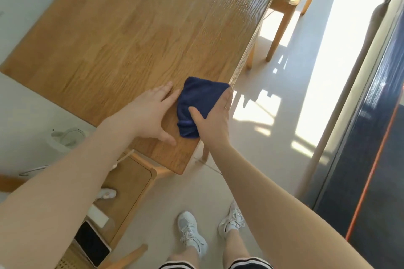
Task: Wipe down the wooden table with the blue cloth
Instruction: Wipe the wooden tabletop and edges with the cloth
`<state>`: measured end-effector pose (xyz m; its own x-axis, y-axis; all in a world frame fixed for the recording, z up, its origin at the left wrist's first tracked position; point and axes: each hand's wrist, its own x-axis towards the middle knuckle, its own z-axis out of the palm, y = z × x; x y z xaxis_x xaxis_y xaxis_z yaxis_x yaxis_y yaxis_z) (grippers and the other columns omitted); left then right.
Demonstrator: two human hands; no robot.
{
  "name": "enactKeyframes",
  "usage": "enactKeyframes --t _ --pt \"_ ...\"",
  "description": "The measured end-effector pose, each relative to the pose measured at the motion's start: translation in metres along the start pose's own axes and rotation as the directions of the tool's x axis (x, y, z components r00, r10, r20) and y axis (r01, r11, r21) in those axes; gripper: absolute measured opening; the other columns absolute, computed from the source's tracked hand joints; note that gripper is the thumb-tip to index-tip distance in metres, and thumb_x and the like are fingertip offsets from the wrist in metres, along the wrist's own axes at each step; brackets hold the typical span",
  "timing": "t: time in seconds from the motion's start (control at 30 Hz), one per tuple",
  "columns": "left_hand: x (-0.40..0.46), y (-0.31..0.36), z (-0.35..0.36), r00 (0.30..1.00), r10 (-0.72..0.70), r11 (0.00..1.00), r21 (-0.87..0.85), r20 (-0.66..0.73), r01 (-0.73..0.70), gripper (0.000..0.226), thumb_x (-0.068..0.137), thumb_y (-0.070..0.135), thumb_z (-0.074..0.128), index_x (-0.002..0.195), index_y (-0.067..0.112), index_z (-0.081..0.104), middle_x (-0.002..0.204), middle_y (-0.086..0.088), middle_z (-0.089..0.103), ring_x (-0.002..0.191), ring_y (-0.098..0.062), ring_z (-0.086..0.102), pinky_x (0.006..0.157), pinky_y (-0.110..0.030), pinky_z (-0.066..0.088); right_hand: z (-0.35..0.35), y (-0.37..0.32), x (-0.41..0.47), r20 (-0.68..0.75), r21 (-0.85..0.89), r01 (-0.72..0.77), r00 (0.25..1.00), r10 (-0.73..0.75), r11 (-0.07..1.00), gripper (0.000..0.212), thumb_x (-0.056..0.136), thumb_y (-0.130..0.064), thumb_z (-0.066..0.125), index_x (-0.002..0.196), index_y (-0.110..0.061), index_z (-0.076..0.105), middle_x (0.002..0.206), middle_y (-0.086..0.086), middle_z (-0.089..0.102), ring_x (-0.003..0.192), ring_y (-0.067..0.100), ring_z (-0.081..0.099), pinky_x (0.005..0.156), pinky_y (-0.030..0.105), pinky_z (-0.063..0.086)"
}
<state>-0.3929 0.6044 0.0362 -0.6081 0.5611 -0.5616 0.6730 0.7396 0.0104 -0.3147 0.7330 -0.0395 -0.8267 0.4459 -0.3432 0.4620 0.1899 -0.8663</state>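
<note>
Near the wooden table (131, 35) corner, crumpled dark-blue cloth (196, 102) under grasping right hand (215, 120); left hand (150, 113) fingers flat.

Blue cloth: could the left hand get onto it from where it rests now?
Probably yes. The left hand lies flat on the wooden table right beside the blue cloth, nothing between them. The right hand grips the cloth's right side; its left part is bare.

The wooden table (122, 35) runs diagonally across the view, its near corner at the lower middle. A crumpled blue cloth (197, 102) lies on it at the right edge near that corner. The left hand (150, 113) rests flat on the wood just beside the cloth.
</note>
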Motion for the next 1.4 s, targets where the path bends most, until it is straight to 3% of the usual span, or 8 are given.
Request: enactKeyframes --t 0.13,0.4,0.63,0.77,0.93,1.0,1.17,1.4 --pt "0.0 0.011 -0.003 0.997 -0.049 0.999 0.013 -0.059 0.05 0.123 0.063 0.049 0.079 0.149 0.014 -0.001 0.157 -0.01 -0.007 0.144 -0.025 0.002 0.115 -0.035 0.011 0.003 0.006 -0.021 0.094 0.051 -0.013 0.996 0.008 0.999 0.099 0.087 -0.035 0.059 0.146 -0.02 -0.019 0.157 0.003 0.003 0.139 0.023 0.022 0.109 0.033 0.026" --pt "0.0 0.008 0.003 0.998 -0.061 0.998 -0.011 -0.023 0.06 0.128 0.058 0.065 0.069 0.148 0.021 -0.009 0.156 -0.003 -0.018 0.144 -0.02 -0.007 0.116 -0.033 0.0 -0.04 -0.022 0.081 0.005 -0.002 -0.039 0.999 0.039 0.999 0.092 0.091 -0.035 0.055 0.147 -0.011 -0.014 0.155 0.012 0.011 0.138 0.028 0.022 0.107 0.037 0.026" --pt "0.0 -0.001 0.006 0.999 -0.026 0.999 -0.031 -0.025 0.026 0.125 0.059 0.076 0.061 0.148 0.024 -0.01 0.155 0.0 -0.02 0.144 -0.018 -0.009 0.115 -0.037 -0.005 -0.006 0.002 0.022 0.015 0.04 0.002 1.0 -0.002 0.999 0.095 0.089 -0.035 0.056 0.145 -0.021 -0.019 0.156 0.007 0.006 0.141 0.025 0.018 0.113 0.044 0.025" --pt "0.001 -0.003 -0.004 0.987 -0.018 1.0 -0.007 -0.159 0.017 0.103 0.059 0.078 0.022 0.147 0.025 0.023 0.154 -0.002 0.018 0.14 -0.02 0.018 0.114 -0.04 0.002 -0.022 -0.013 0.06 0.002 0.095 -0.044 0.999 0.044 0.994 0.09 0.091 -0.032 0.056 0.147 -0.014 -0.012 0.153 0.01 0.014 0.137 0.024 0.025 0.106 0.027 0.023" --pt "0.037 -0.005 -0.032 0.937 0.121 0.993 0.025 -0.329 -0.119 0.062 0.074 0.054 0.035 0.108 0.009 0.062 0.101 -0.005 0.059 0.099 -0.027 0.057 0.09 -0.041 0.039 -0.049 -0.035 0.13 -0.129 0.124 -0.071 0.988 0.087 0.99 0.085 0.09 -0.032 0.056 0.148 -0.012 -0.002 0.15 0.013 0.025 0.132 0.028 0.033 0.108 0.038 0.032" --pt "0.059 0.0 -0.054 0.909 0.181 0.982 0.017 -0.375 -0.188 0.058 0.076 0.048 0.04 0.112 0.006 0.06 0.104 -0.009 0.06 0.099 -0.029 0.057 0.082 -0.037 0.042 -0.045 -0.034 0.127 -0.142 0.128 -0.084 0.985 0.102 0.988 0.084 0.089 -0.032 0.057 0.148 -0.014 0.001 0.149 0.011 0.027 0.132 0.026 0.035 0.107 0.039 0.034" --pt "0.115 0.004 -0.099 0.916 0.236 0.965 -0.036 -0.323 -0.261 0.086 0.079 0.045 0.062 0.147 0.011 0.022 0.153 -0.007 0.021 0.14 -0.024 0.022 0.111 -0.037 0.023 -0.033 -0.025 0.08 -0.114 0.117 0.017 0.993 -0.003 0.993 0.082 0.091 -0.027 0.056 0.149 -0.016 -0.001 0.151 0.004 0.023 0.133 0.018 0.03 0.105 0.026 0.026" --pt "0.181 0.006 -0.116 0.963 0.175 0.983 0.087 -0.204 -0.16 0.105 0.078 0.062 0.055 0.149 0.009 -0.001 0.157 -0.011 -0.002 0.145 -0.022 0.003 0.117 -0.036 0.009 -0.064 -0.031 0.166 -0.135 0.175 -0.004 0.99 0.028 0.985 0.09 0.081 -0.037 0.062 0.148 -0.019 0.005 0.149 0.005 0.029 0.132 0.022 0.035 0.108 0.045 0.034"
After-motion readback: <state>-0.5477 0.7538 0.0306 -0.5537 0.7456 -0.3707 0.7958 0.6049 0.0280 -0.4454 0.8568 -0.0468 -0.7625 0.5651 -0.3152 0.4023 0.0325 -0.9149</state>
